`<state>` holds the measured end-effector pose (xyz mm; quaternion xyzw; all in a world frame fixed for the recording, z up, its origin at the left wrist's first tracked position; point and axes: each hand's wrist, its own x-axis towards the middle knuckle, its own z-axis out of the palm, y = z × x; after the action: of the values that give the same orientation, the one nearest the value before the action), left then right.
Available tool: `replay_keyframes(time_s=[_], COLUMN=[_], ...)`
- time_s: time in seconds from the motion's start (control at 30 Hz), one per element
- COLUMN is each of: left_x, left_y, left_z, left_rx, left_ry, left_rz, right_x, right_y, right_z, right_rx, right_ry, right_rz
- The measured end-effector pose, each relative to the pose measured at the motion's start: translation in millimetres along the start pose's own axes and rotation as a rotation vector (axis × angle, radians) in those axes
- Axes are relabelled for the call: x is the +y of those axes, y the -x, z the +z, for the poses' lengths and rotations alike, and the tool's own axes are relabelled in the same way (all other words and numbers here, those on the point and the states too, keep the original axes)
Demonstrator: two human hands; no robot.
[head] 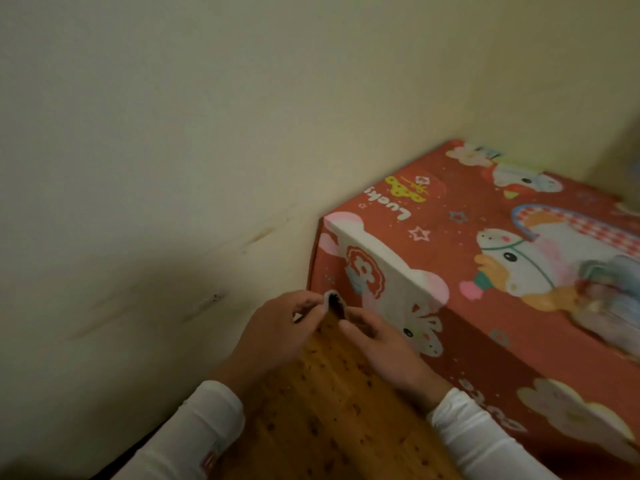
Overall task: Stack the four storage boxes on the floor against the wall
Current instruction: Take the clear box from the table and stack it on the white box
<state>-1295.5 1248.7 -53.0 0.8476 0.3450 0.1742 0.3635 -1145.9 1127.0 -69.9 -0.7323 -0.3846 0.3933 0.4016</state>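
- Cardboard storage box [460,220], red and matte, fills the right half of the frame; its long back edge lies flush against the wall [173,133]. The shape is rectangular with crisp folded edges.
- Its top and sides are printed with cartoon animals, white clouds, stars and upside-down lettering. A white bear-shaped panel wraps over its near left corner.
- Left hand [277,330], at lower centre just beside that corner, has thumb and forefinger curled and pinching a small dark piece [334,303] with a pale rim. What the piece is made of is too blurred to tell.
- Right hand [384,351] lies in front of the box's short side, fingers bent toward the lower end of the same piece. I cannot tell whether it grips the piece or only touches it.
- White knit sleeves [194,431] run from the bottom edge up to both wrists.
- Floor [322,427] is warm brown wood flecked with dark specks, showing between the arms.
- Cream paint on the wall carries dark scuffs and streaks at centre left.
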Motion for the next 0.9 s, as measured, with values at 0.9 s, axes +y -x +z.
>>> replay_keyframes(time_s=[0.9], left_x=[283], left_y=[-143], left_z=[362], left_rx=[-0.44], left_ry=[0.326], left_rz=[0.089], right_x=[216], right_y=[77], right_z=[-382], right_rx=[0.67], right_ry=[-0.175], right_rz=[0.157])
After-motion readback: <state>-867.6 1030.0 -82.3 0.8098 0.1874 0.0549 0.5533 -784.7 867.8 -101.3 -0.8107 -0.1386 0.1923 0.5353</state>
